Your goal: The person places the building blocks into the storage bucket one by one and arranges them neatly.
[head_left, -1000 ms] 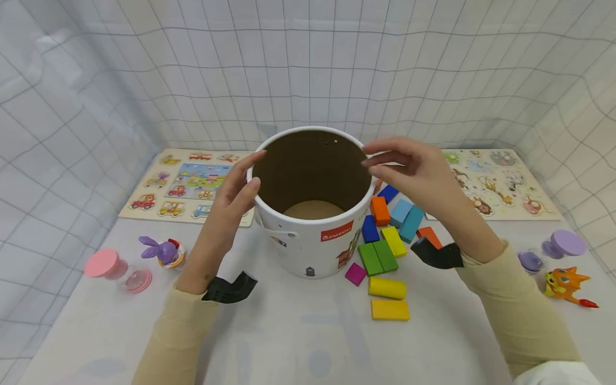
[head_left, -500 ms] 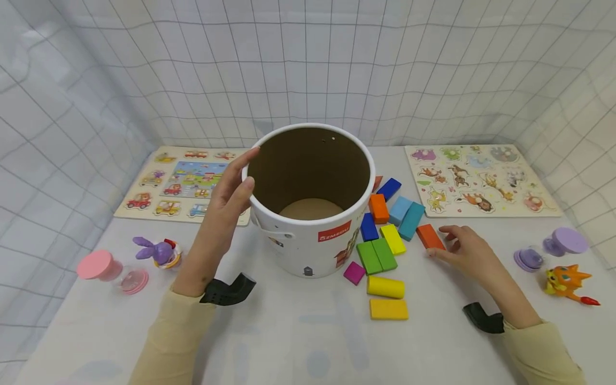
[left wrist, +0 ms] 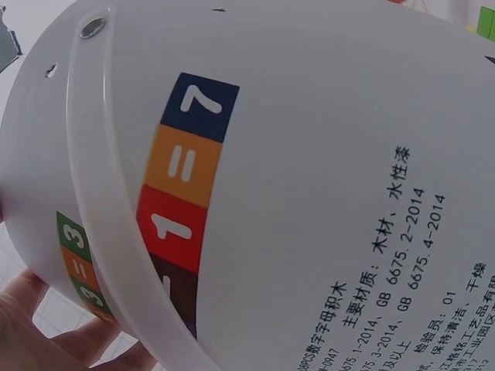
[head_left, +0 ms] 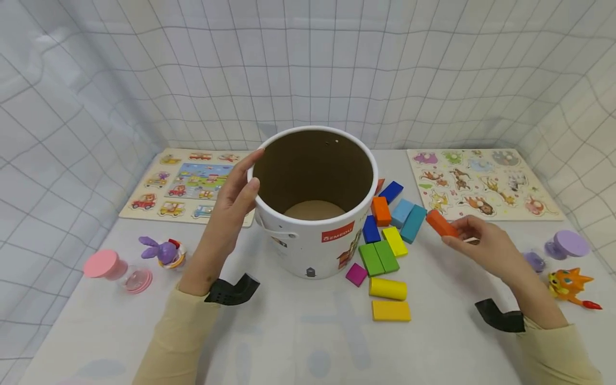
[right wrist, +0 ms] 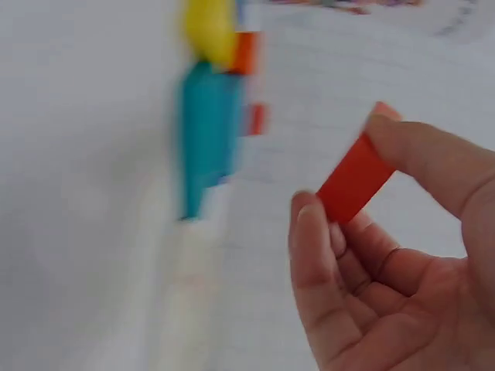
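Observation:
A white bucket (head_left: 308, 251) stands upright mid-table, its inside bare in the head view. My left hand (head_left: 233, 200) rests against its left side, with index fingertip and thumb tip at the rim. In the left wrist view, fingers (left wrist: 66, 340) lie fairly straight along the bucket's outer wall (left wrist: 294, 154), beside its white handle strap. Right of the bucket, my right hand (head_left: 486, 246) pinches an orange-red block (head_left: 441, 223) between thumb and fingertips, lifted off the table. The right wrist view shows this block (right wrist: 360, 174) tilted in the pinch.
Several coloured blocks lie right of the bucket, among them teal (head_left: 413, 224), green (head_left: 378, 259) and yellow (head_left: 391, 310). Two picture puzzle boards (head_left: 481, 184) lie behind. Small toys stand at both sides, including a purple rabbit (head_left: 166, 252) and an orange figure (head_left: 570, 283).
My right hand has gone from the bucket's right rim down to the orange-red block, then taken and lifted it. My left hand keeps its place at the bucket.

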Demonstrator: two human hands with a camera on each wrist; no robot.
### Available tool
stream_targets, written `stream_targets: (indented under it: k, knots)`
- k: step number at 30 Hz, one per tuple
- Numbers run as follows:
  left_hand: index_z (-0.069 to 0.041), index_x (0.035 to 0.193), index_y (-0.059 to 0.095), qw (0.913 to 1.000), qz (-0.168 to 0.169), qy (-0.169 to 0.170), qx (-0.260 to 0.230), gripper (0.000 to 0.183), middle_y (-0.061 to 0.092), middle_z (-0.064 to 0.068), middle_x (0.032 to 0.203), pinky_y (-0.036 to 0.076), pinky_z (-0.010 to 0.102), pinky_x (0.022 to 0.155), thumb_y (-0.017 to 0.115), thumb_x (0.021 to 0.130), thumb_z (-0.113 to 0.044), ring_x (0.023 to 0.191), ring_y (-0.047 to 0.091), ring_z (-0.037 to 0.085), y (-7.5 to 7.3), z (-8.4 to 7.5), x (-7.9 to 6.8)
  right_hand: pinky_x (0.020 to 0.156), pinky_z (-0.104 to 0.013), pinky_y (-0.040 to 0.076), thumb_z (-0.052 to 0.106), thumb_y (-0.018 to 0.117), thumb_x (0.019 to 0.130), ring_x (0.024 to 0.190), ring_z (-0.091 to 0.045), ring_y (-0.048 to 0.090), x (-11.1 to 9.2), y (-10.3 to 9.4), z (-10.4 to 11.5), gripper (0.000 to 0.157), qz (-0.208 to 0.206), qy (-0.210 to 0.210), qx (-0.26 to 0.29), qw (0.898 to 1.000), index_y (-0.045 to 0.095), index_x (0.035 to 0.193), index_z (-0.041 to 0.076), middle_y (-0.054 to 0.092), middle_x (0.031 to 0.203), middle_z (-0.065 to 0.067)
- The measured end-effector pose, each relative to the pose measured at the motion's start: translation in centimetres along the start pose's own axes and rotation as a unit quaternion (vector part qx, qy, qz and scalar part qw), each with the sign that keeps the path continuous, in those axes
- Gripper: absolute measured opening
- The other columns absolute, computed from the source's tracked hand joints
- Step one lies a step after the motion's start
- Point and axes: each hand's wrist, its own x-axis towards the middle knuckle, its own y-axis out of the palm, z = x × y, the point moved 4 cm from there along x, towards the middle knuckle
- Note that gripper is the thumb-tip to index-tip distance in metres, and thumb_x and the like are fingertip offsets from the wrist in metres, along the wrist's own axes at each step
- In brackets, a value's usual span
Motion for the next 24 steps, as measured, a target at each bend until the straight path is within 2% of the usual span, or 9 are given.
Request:
stream_targets:
  k: [3, 6, 10, 12, 16, 19, 21, 24]
  knots:
    - [-0.021, 0.136, 0.034, 1.0000, 0.002, -0.004, 0.000, 0.045, 0.028, -0.008, 0.141, 0.022, 0.061, 0.096, 0.039, 0.092, -0.019, 0.131, 0.021, 0.014, 0.0, 0.0, 0.0, 0.062, -0.016, 0.047, 0.023, 0.063, 0.082, 0.077, -0.008, 0.056, 0.0, -2.0, 4.3, 0.033, -0.033, -0.049, 0.065, 0.996, 0.052, 0.106, 0.003, 0.055, 0.095, -0.010]
    - [-0.022, 0.136, 0.034, 1.0000, 0.002, -0.003, 0.000, 0.045, 0.028, -0.007, 0.141, 0.022, 0.062, 0.096, 0.040, 0.092, -0.020, 0.130, 0.022, 0.015, 0.0, 0.0, 0.0, 0.065, -0.014, 0.048, 0.015, 0.064, 0.080, 0.079, -0.006, 0.057, 0.7, -3.1, 9.5, 0.030, -0.050, -0.118, 0.105, 0.986, 0.053, 0.106, 0.004, 0.054, 0.099, -0.008]
    - [-0.022, 0.137, 0.033, 1.0000, 0.006, -0.005, 0.000, 0.046, 0.026, -0.005, 0.142, 0.021, 0.062, 0.096, 0.039, 0.092, -0.019, 0.131, 0.022, 0.018, -0.1, 0.1, -0.1, 0.068, -0.017, 0.050, 0.016, 0.067, 0.078, 0.083, -0.011, 0.058, 2.5, -2.9, 15.5, 0.033, -0.028, -0.181, 0.116, 0.976, 0.055, 0.107, 0.005, 0.056, 0.101, -0.005]
    - [-0.022, 0.137, 0.033, 0.9999, 0.009, -0.007, 0.000, 0.046, 0.025, -0.004, 0.143, 0.021, 0.061, 0.096, 0.040, 0.092, -0.020, 0.131, 0.021, 0.019, -0.1, 0.2, -0.2, 0.067, -0.021, 0.051, 0.018, 0.068, 0.077, 0.084, -0.012, 0.058, 3.7, -2.3, 17.7, 0.034, -0.009, -0.189, 0.111, 0.976, 0.056, 0.107, 0.007, 0.056, 0.101, -0.003]
    - [-0.022, 0.137, 0.033, 0.9999, 0.012, -0.005, 0.003, 0.046, 0.025, -0.003, 0.143, 0.022, 0.061, 0.096, 0.040, 0.092, -0.019, 0.131, 0.021, 0.020, -0.1, 0.3, -0.2, 0.069, -0.029, 0.052, 0.019, 0.069, 0.076, 0.087, -0.014, 0.058, 5.7, -1.3, 20.4, 0.036, 0.022, -0.202, 0.059, 0.977, 0.057, 0.108, 0.010, 0.056, 0.102, -0.002]
    - [-0.021, 0.137, 0.033, 0.9999, 0.014, 0.003, 0.003, 0.046, 0.026, -0.003, 0.143, 0.023, 0.061, 0.096, 0.039, 0.092, -0.018, 0.130, 0.024, 0.023, -0.2, 0.2, -0.1, 0.076, -0.029, 0.050, 0.016, 0.068, 0.077, 0.089, -0.013, 0.059, 6.4, -0.7, 21.5, 0.036, 0.037, -0.230, 0.022, 0.972, 0.058, 0.110, 0.008, 0.058, 0.103, -0.002]
    - [-0.021, 0.137, 0.034, 0.9999, 0.014, 0.006, 0.000, 0.045, 0.027, -0.003, 0.142, 0.023, 0.061, 0.095, 0.039, 0.092, -0.018, 0.129, 0.025, 0.023, -0.2, 0.2, -0.1, 0.079, -0.028, 0.049, 0.014, 0.066, 0.079, 0.090, -0.012, 0.059, 6.5, -0.5, 21.7, 0.035, 0.048, -0.244, 0.029, 0.968, 0.057, 0.112, 0.008, 0.059, 0.104, -0.002]
    - [-0.022, 0.137, 0.034, 0.9999, 0.014, 0.004, -0.001, 0.045, 0.027, -0.004, 0.142, 0.023, 0.061, 0.096, 0.040, 0.092, -0.020, 0.130, 0.024, 0.021, -0.2, 0.0, 0.0, 0.076, -0.025, 0.049, 0.013, 0.063, 0.081, 0.091, -0.009, 0.060, 6.2, -0.6, 21.0, 0.032, 0.040, -0.243, 0.086, 0.965, 0.058, 0.113, 0.010, 0.061, 0.105, 0.000]
